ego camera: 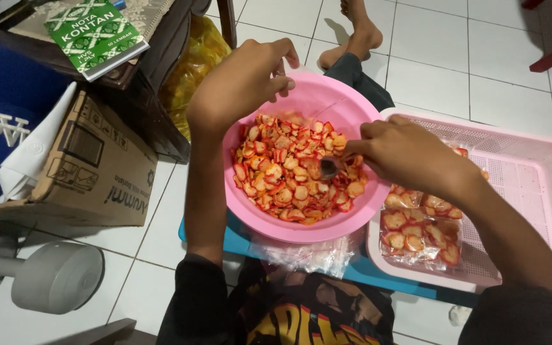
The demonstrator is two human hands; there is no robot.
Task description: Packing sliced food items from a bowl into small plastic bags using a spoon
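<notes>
1. While sitting dead centre in the head view, pink bowl [301, 220] full of red-and-orange chips [292, 176], round thin slices with pale middles, piled loosely up to near the rim.
2. Dipping into the pile from the right side: a metal spoon [328, 168], bowl end down among the chips.
3. Right hand [404, 153] curled tight around the spoon handle, fingers closed, knuckles up, hovering over the bowl's right edge.
4. Left hand [241, 80] at the far rim of the bowl, fingers bent in a loose curl, tips right at the rim. Hard to say from here whether actually pinching the rim or just resting there.
5. Under the bowl: a crinkled clear plastic bag [314, 255] poking out at the near side, and below that a blue tray [378, 275].
6. Just beside the bowl on the right, touching it: a pink perforated basket [531, 185] holding sealed clear packets of the same chips [420, 233], stacked along its left side.
7. Further out on the left: a cardboard box [94, 166] with white paper sticking out, a green booklet [94, 35] on a dark table above it, a yellow plastic bag [193, 64] behind the left arm.
8. Bottom left, a grey dumbbell [52, 278] on the white tiled floor [448, 57]. Bare foot [359, 29] at the top, past the bowl.
</notes>
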